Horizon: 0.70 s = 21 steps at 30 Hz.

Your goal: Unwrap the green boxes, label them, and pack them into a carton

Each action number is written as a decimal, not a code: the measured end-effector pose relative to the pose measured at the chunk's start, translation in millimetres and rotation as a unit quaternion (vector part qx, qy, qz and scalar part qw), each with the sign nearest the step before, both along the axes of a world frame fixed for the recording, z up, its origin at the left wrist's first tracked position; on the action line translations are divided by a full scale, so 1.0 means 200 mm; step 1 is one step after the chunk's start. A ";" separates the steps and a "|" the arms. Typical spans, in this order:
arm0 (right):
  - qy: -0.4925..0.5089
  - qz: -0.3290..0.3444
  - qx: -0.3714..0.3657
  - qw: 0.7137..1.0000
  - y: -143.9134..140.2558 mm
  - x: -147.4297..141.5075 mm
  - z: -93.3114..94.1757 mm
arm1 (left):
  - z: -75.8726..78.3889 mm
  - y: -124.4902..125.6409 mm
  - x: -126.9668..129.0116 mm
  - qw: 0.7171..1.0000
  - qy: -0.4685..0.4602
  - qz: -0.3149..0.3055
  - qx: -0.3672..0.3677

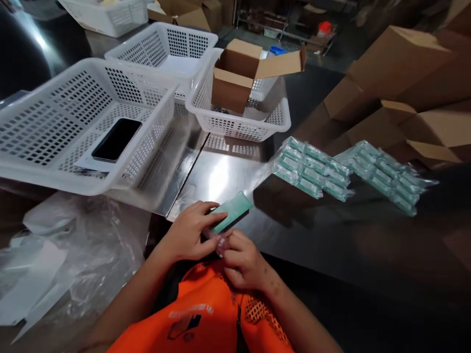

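Observation:
A slim green box (232, 212) lies near the table's front edge, tilted up to the right. My left hand (194, 230) rests at its lower left end, with fingers across the box and the thumb reaching toward my right hand. My right hand (241, 257) is closed in a pinch on a crumpled piece of clear plastic wrap (221, 245) just below the box. Whether this wrap is joined to the box I cannot tell. To the right lie a bundle of small green boxes in clear film (312, 169) and a second such bundle (390, 174).
White perforated baskets stand at the back left; the nearest basket (91, 189) holds a black phone (117, 139). Another basket (239, 128) has an open cardboard box (231, 90) in it. Large cartons (401, 68) stand at right. Loose clear plastic (99, 255) hangs at lower left.

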State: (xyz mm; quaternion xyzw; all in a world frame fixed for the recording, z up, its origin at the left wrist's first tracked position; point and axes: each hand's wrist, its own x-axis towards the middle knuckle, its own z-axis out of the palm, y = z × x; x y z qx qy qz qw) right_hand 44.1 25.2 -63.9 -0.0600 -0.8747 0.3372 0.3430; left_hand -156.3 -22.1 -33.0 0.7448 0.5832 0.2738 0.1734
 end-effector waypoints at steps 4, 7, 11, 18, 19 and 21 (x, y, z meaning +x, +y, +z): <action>0.071 -0.035 -0.035 0.996 -0.04 0.10 0.07 | -0.03 -0.03 0.07 0.992 0.040 0.116 0.024; 0.091 -0.209 0.034 0.973 0.05 0.18 0.22 | -0.07 -0.03 0.08 0.970 0.070 0.227 0.057; -0.070 -0.422 0.246 0.870 0.31 0.18 0.42 | -0.09 0.01 0.01 0.924 0.127 0.355 0.068; -0.240 -0.399 0.294 0.835 0.42 0.12 0.46 | -0.03 -0.03 0.05 0.920 0.085 0.352 0.149; -0.223 -0.379 0.279 0.853 0.40 0.13 0.46 | -0.03 -0.04 0.09 0.931 0.018 0.343 0.127; -0.143 -0.352 0.222 0.898 0.31 0.17 0.46 | -0.04 -0.06 0.17 0.940 -0.165 0.297 0.008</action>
